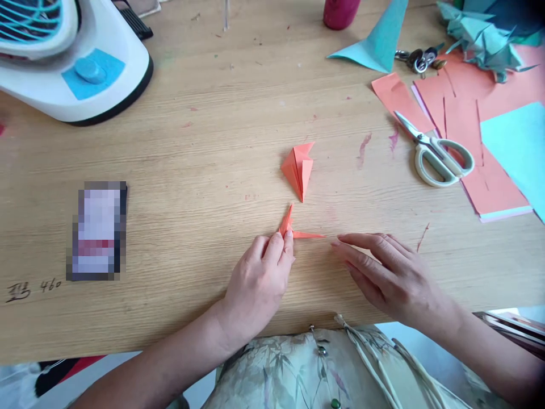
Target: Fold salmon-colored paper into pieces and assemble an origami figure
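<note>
My left hand (261,278) presses a small folded orange paper piece (309,234) against the wooden table, fingers closed over its left part. One narrow point of the paper sticks up beyond the fingertips and another points right. My right hand (383,270) hovers or rests just right of that tip, apart from it, with its fingers stretched out and nothing in them. Just beyond the left hand lies a second folded orange paper piece (298,170), with a flared top and a point toward me.
White-handled scissors (443,156) lie at right on orange paper sheets (498,176). Behind them are keys (421,59), a folded teal paper (378,42) and a spiky teal paper model (485,42). A phone (100,230) lies at left, below a white fan base (114,85).
</note>
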Demonstrator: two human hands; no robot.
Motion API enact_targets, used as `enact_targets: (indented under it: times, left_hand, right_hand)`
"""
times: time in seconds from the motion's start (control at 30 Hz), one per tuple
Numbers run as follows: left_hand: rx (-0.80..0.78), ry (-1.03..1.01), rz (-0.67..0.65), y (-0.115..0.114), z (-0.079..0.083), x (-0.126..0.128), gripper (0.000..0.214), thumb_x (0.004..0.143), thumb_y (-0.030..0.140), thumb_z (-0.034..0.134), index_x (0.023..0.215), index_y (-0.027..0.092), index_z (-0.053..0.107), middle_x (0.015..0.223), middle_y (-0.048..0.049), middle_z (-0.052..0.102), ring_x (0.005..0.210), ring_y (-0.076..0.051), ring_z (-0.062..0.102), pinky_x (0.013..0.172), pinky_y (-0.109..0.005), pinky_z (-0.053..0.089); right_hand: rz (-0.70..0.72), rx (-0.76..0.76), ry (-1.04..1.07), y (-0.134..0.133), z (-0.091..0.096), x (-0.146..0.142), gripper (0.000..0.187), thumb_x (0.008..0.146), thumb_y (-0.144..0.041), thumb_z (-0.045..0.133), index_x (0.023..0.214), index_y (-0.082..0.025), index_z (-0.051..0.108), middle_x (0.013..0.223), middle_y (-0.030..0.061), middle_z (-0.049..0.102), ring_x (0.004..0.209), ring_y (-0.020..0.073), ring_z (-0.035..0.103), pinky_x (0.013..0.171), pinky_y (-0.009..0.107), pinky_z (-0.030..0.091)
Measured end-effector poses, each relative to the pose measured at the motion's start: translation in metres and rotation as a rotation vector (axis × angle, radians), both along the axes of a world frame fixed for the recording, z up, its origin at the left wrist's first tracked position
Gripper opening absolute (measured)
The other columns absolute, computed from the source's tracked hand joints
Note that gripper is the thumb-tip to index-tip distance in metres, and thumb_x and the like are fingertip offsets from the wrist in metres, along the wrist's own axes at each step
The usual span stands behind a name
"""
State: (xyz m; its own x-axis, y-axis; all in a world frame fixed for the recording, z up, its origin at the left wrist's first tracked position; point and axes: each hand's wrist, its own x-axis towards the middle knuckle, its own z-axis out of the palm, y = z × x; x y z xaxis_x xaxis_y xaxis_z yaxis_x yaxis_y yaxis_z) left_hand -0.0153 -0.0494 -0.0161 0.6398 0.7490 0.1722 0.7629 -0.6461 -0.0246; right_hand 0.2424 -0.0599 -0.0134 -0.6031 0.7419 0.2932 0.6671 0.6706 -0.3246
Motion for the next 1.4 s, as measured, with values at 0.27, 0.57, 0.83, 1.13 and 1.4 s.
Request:
enact_targets:
  times: [0.27,0.57,0.83,1.13,1.4]
  left_hand:
    - [-0.079,-0.092,0.096,0.003,0.002,0.003,0.028,0.099,0.007,0.048,0.125,0.011,0.058,0.088,-0.0047,0.064,0.078,-0.018,0.064,0.067,-0.029,0.057]
    - [-0.323,-0.29,0.076,0.02,0.006,-0.014,0.015,0.1,0.011,0.051,0.105,0.017,0.063,0.091,-0.0025,0.067,0.079,-0.016,0.065,0.076,-0.029,0.057]
    - [-0.185,-0.241,-0.265,0.062,0.004,-0.028,0.017,0.099,0.015,0.056,0.111,0.018,0.066,0.122,-0.0058,0.072,0.13,-0.026,0.055,0.114,-0.048,0.038]
    - [-0.342,-0.203,-0.318,0.085,0.007,-0.028,0.003,0.094,0.017,0.064,0.094,0.019,0.066,0.1,-0.0034,0.067,0.096,-0.02,0.059,0.094,-0.038,0.044]
    - [-0.506,-0.113,-0.297,0.097,0.014,-0.022,0.005,0.091,0.022,0.069,0.09,0.019,0.065,0.101,-0.0053,0.062,0.096,-0.022,0.055,0.089,-0.036,0.042]
  right_hand:
    - [0.085,-0.065,0.156,0.004,-0.007,-0.041,0.029,0.096,-0.005,0.052,0.124,-0.004,0.062,0.108,0.0172,0.067,0.092,0.0234,0.063,0.078,0.038,0.058]
    - [0.096,-0.03,0.059,0.009,-0.017,-0.067,0.034,0.1,-0.008,0.049,0.131,0.002,0.06,0.129,0.0229,0.064,0.12,0.0301,0.061,0.101,0.043,0.057]
    - [0.133,-0.036,0.047,0.014,-0.015,-0.061,0.031,0.1,-0.008,0.051,0.129,-0.003,0.062,0.13,0.0184,0.066,0.12,0.0246,0.062,0.105,0.039,0.054]
    - [0.107,-0.05,0.073,0.016,-0.012,-0.062,0.03,0.099,-0.007,0.053,0.126,-0.005,0.064,0.124,0.0177,0.068,0.114,0.0238,0.065,0.101,0.039,0.056]
    - [0.162,-0.032,-0.001,0.018,-0.012,-0.057,0.036,0.099,-0.004,0.05,0.134,0.0,0.06,0.134,0.0211,0.063,0.12,0.0284,0.061,0.104,0.043,0.056]
